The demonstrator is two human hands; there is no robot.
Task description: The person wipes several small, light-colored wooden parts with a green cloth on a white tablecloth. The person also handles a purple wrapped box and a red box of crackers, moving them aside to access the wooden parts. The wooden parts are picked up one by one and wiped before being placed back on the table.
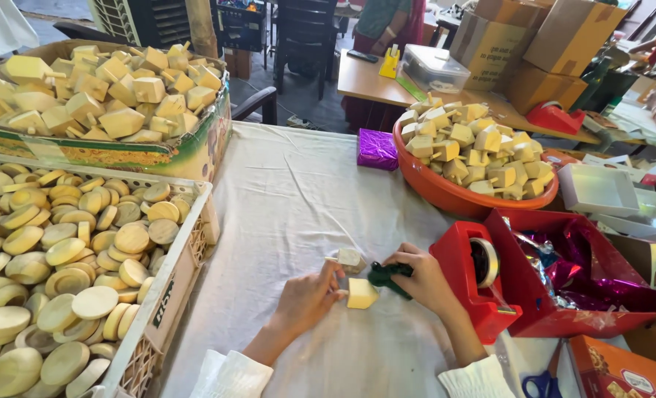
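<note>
A white cloth [298,214] covers the table. On the far left stands one cardboard box [158,156] heaped with pale wooden blocks, too many to count; nearer on the left, one white lattice crate [173,284] is full of round wooden discs, also beyond counting. On the far right sits one orange bowl [446,193] piled with more blocks, one purple wrapped block [377,149] just to its left. Near right is one red tray [556,313] of crumpled magenta foil, with one red tape dispenser [475,276] touching its left side.

Both forearms come in from the near edge in white sleeves and meet at the middle of the cloth. The left hand [309,298] is curled, its fingertips holding one pale wooden block [361,293] against the cloth. A second, smaller wooden piece [351,259] lies just beyond it. The right hand [423,278], knuckles up, pinches one dark green piece [387,277] just right of the block.
</note>
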